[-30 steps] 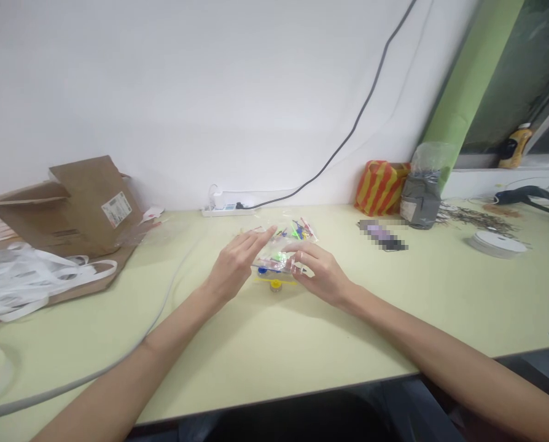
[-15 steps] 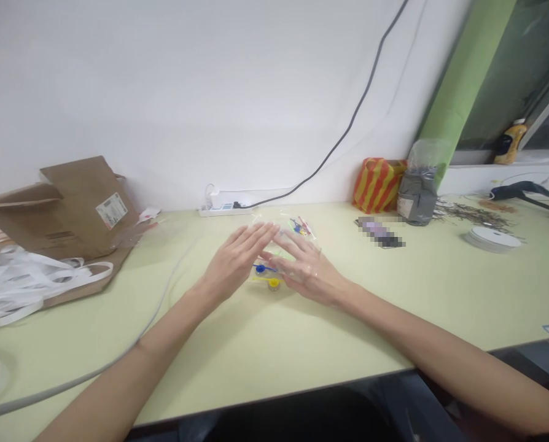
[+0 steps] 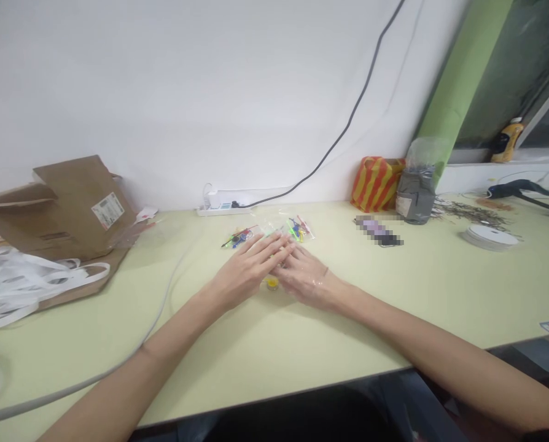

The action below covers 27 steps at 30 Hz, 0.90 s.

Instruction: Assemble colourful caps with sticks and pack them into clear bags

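Observation:
My left hand (image 3: 251, 270) reaches in with long, stretched fingers, and their tips lie over the fingers of my right hand (image 3: 304, 276). The right fingers are extended too, partly hidden beneath the left. Shiny clear plastic (image 3: 318, 282) glints on the back of my right hand; its full shape is hard to make out. Just below the meeting fingers shows a small yellow round piece (image 3: 272, 283). Behind the hands lie two clusters of small colourful plastic pieces, a left cluster (image 3: 241, 236) and a right cluster (image 3: 298, 228), both in or on clear plastic.
A power strip (image 3: 223, 210) stands against the wall. On the left are a cardboard box (image 3: 72, 215), white ribbon (image 3: 35, 282) and a grey cable (image 3: 164, 307). To the right are a blurred-out phone (image 3: 378, 231), a striped bag (image 3: 378, 184) and a white spool (image 3: 490, 237).
My hands have drawn together, the left fingers moving right over the right ones. The left cluster has come into view, and the blue round piece is now covered.

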Available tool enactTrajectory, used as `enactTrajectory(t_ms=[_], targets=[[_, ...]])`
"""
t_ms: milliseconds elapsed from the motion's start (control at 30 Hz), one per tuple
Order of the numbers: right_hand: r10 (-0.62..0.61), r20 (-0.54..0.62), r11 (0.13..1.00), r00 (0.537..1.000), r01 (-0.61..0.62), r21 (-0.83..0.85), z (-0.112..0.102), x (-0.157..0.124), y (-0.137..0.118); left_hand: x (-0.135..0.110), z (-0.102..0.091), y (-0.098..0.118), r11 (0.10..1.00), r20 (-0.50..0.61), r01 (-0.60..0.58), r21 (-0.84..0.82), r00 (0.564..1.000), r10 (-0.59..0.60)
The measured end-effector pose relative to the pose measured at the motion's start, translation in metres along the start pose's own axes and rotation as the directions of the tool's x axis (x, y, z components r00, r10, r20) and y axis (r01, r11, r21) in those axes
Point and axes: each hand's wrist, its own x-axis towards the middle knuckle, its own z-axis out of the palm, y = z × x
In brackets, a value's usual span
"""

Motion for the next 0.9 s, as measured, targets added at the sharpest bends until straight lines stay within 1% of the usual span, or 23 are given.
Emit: enactTrajectory(t_ms=[100,200,367,533,633,733,800,833,900], targets=[[-0.088,0.023,0.996,0.996,0.088,0.004,-0.004,-0.001,-0.003,0.001,-0.004,0.004,0.999,0.025,-0.016,0.034,1.0,0.015],[-0.139,0.025,0.99,0.99,0.138,0.018,-0.009,-0.001,-0.006,0.002,-0.008,0.007,1.0,0.032,-0.018,0.013,0.999,0.018],[-0.171,-0.007,0.985,0.985,0.171,0.039,-0.011,-0.002,-0.003,0.001,-0.01,0.006,1.0,0.006,0.015,-0.026,1.0,-0.015],[-0.151,0.008,0.985,0.988,0.15,0.082,-0.019,0.001,0.003,-0.002,-0.006,-0.005,0.997,-0.043,0.078,-0.016,0.996,-0.078],[-0.084,-0.004,0.994,0.996,0.084,0.069,-0.023,0.001,0.009,-0.007,-0.001,-0.017,0.989,-0.088,0.148,0.011,0.985,-0.146],[0.049,-0.089,0.997,0.995,-0.044,0.061,-0.023,-0.003,0.019,-0.011,0.004,-0.027,0.97,-0.158,0.234,0.064,0.962,-0.221],[0.156,-0.151,0.987,0.976,-0.147,0.069,-0.021,-0.006,0.027,-0.012,0.005,-0.031,0.954,-0.225,0.291,0.078,0.937,-0.267],[0.205,-0.159,0.978,0.966,-0.195,0.075,-0.02,-0.008,0.031,-0.012,0.005,-0.033,0.946,-0.26,0.315,0.077,0.922,-0.286],[0.284,-0.115,0.958,0.952,-0.275,0.088,-0.018,-0.011,0.037,-0.013,0.004,-0.034,0.934,-0.319,0.35,0.069,0.895,-0.311]])
